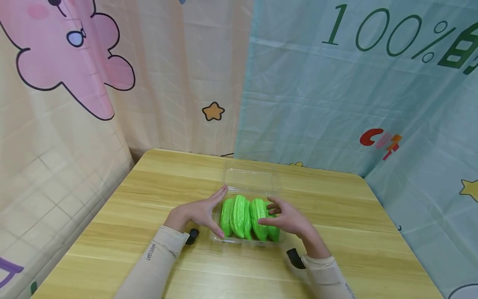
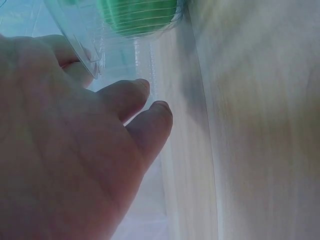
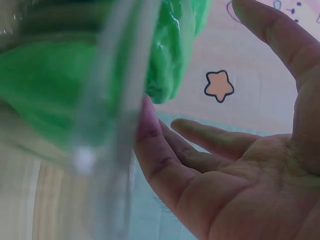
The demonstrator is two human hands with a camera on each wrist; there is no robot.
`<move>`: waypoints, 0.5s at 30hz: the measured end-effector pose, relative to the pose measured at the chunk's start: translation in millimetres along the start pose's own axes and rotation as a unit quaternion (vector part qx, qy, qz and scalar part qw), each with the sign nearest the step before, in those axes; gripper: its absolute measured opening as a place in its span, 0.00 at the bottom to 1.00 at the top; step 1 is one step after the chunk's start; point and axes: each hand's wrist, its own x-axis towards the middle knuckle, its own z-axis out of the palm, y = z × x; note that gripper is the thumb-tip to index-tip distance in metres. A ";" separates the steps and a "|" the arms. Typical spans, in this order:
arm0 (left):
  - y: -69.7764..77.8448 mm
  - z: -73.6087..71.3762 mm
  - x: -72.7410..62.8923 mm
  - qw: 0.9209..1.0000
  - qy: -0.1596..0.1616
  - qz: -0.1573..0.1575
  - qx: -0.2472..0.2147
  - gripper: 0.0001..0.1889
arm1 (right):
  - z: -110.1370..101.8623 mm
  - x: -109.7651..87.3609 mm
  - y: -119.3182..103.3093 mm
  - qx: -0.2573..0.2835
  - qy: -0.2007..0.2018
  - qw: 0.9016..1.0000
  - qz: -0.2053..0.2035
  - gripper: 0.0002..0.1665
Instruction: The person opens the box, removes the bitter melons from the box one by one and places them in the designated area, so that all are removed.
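Observation:
Several bright green, ridged gourds (image 1: 240,214), shaped like bitter melons, lie side by side in a clear plastic clamshell box (image 1: 242,241). Its lid (image 1: 249,178) is folded back, away from the person. My left hand (image 1: 199,212) spans the box's left end, thumb at the front corner and fingers toward the back. In the left wrist view, fingers (image 2: 125,97) reach past the box's clear rim. Over the right end is my right hand (image 1: 287,216), thumb and fingers spread above the rightmost gourds, holding nothing. The right wrist view shows its fingertips right at the box's rim.
The box stands on a wooden table (image 1: 336,232). Printed curtains (image 1: 179,83) hang behind the table and along both sides. Black wrist straps or mounts (image 1: 295,258) stick out near both forearms, just above the tabletop.

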 end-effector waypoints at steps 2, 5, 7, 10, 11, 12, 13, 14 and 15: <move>0.9 -0.3 0.0 1.000 -0.001 -0.002 0.002 0.78 | 3.8 0.7 -1.3 -0.002 -0.004 1.000 -0.006 0.56; 2.3 -0.4 0.1 1.000 -0.001 -0.005 0.001 0.78 | 9.7 1.6 -2.7 -0.009 -0.004 1.000 -0.012 0.56; 3.1 -0.6 0.1 1.000 -0.001 -0.006 -0.001 0.78 | 14.0 2.6 -3.9 -0.018 -0.002 1.000 -0.016 0.56; 3.9 -1.1 0.1 1.000 -0.002 -0.008 -0.001 0.78 | 22.2 4.7 -5.5 -0.036 0.016 0.999 -0.014 0.56; 4.1 -1.2 0.1 1.000 -0.003 -0.009 -0.001 0.78 | 24.4 5.2 -5.9 -0.043 0.023 0.999 -0.012 0.56; 4.1 -1.2 0.0 1.000 -0.003 -0.009 -0.001 0.78 | 26.5 5.7 -6.4 -0.050 0.031 0.998 -0.010 0.55; 4.3 -1.3 0.0 1.000 -0.003 -0.008 0.000 0.78 | 28.2 6.1 -6.7 -0.057 0.038 0.998 -0.006 0.55; 4.2 -1.2 -0.2 1.000 -0.003 -0.008 -0.001 0.78 | 29.4 6.3 -6.7 -0.059 0.044 0.997 -0.004 0.54; 4.1 -1.1 -0.3 1.000 -0.003 -0.008 -0.001 0.78 | 29.8 6.5 -6.7 -0.062 0.048 0.997 -0.003 0.53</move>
